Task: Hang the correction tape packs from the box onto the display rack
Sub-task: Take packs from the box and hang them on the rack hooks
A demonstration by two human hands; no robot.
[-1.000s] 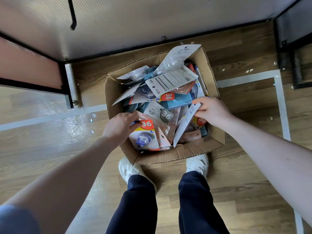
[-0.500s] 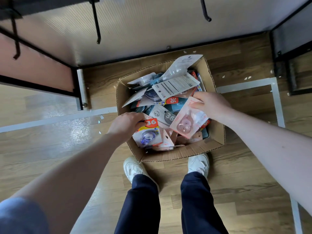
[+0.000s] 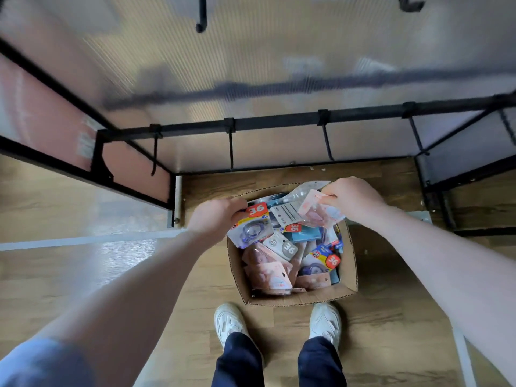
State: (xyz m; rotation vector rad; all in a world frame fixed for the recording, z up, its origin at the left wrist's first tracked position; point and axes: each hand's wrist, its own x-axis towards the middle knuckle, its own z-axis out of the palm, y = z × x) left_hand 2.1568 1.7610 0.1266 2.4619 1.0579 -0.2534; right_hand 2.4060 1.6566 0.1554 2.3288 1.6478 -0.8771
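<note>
two correction tape packs are held above the cardboard box (image 3: 293,298), which sits on the wooden floor just in front of the person's shoes and is well filled with more packs lying loose and overlapping. the purple pack with the orange "36" sticker (image 3: 251,223) is pinched at its upper edge by the left hand (image 3: 215,219), fingers curled over the card; the pink pack (image 3: 318,212) is gripped near its top corner by the right hand (image 3: 351,199), thumb and fingers closed on it. each pack is judged to be light, a thin card backing with a clear plastic blister, stiff enough to stay flat but likely to bend or slip if squeezed on the glossy bubble. the card margin close to the hang hole is judged the best place to be taken, so that the hole is left free for a peg. both forearms are stretched forward and down, palms turned inward. the black pegs (image 3: 231,152) of the display rack (image 3: 279,124) hang bare just beyond the box, near the raised packs.
</note>
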